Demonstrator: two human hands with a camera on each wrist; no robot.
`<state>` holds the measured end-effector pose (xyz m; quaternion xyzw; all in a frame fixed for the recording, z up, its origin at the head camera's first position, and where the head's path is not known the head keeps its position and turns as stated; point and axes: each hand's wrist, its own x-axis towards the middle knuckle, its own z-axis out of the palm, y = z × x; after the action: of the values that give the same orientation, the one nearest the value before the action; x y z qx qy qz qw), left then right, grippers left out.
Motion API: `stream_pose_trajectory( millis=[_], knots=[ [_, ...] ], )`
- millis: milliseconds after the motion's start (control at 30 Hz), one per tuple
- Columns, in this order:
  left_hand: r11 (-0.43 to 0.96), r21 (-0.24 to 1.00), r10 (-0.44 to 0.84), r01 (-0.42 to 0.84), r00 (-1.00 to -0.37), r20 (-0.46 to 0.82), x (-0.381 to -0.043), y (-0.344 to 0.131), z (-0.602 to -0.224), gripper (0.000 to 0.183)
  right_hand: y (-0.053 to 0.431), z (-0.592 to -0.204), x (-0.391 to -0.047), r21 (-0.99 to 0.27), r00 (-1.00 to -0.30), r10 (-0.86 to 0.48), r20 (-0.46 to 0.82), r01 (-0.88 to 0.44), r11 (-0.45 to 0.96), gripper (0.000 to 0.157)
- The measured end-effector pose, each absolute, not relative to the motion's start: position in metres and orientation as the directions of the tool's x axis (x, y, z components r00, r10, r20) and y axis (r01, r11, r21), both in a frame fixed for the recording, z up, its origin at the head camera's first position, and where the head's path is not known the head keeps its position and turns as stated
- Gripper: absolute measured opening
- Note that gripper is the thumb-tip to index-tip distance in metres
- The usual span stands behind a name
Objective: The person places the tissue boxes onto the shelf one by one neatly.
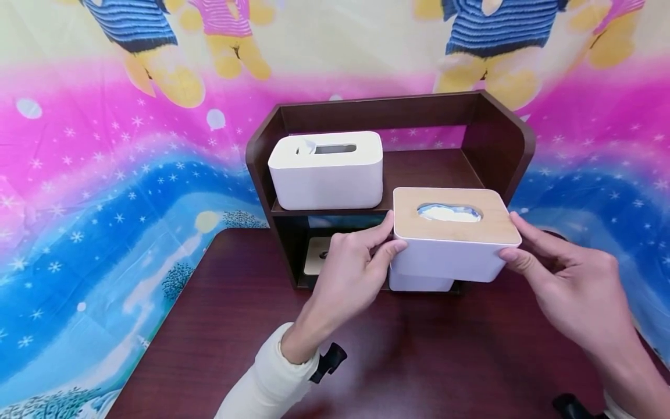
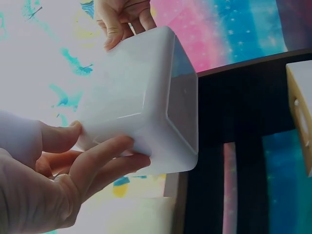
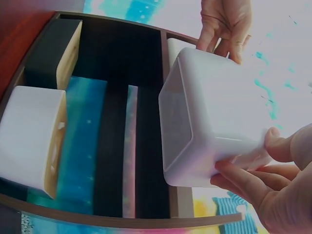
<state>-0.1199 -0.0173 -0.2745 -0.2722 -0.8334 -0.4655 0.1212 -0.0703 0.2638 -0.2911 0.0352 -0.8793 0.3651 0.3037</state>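
Both hands hold a white tissue box (image 1: 445,256) with a light wooden lid in front of the shelf's right side. Tissue shows through the oval slot in its lid. My left hand (image 1: 353,267) pinches the box's left end, and my right hand (image 1: 576,279) grips its right end, thumbs on the near side. From below, in the left wrist view, the box (image 2: 122,83) shows an open, hollow underside; the right wrist view gives the same look at the box (image 3: 219,107). An all-white tissue box (image 1: 327,180) stands on the upper shelf, at the left.
A dark brown two-tier shelf (image 1: 502,139) with raised sides stands on a reddish-brown table (image 1: 220,326). On its lower tier are a black box (image 3: 44,58) with a wooden lid and a white wooden-lidded box (image 3: 31,136). Behind hangs a colourful printed cloth (image 1: 131,174).
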Motion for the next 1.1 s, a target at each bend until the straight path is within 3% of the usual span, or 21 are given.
stream_pose_trajectory(
  millis=[367, 767, 1100],
  knots=[
    [0.448, 0.696, 0.315, 0.561, -0.828, 0.464, -0.124, -0.015, -0.252, 0.049, 0.264, -0.273, -0.078, -0.620, -0.757, 0.186, 0.626, -0.339, 0.707, 0.055],
    [0.442, 0.729, 0.275, 0.523, -0.852, 0.445, -0.140, -0.004, -0.239, 0.050, 0.262, -0.255, -0.097, -0.655, -0.805, 0.210, 0.555, -0.267, 0.707, 0.056],
    [0.423, 0.763, 0.138, 0.489, -0.867, 0.478, -0.160, 0.017, -0.235, 0.046, 0.258, -0.243, -0.121, -0.701, -0.824, 0.243, 0.511, -0.236, 0.673, 0.054]
  ],
)
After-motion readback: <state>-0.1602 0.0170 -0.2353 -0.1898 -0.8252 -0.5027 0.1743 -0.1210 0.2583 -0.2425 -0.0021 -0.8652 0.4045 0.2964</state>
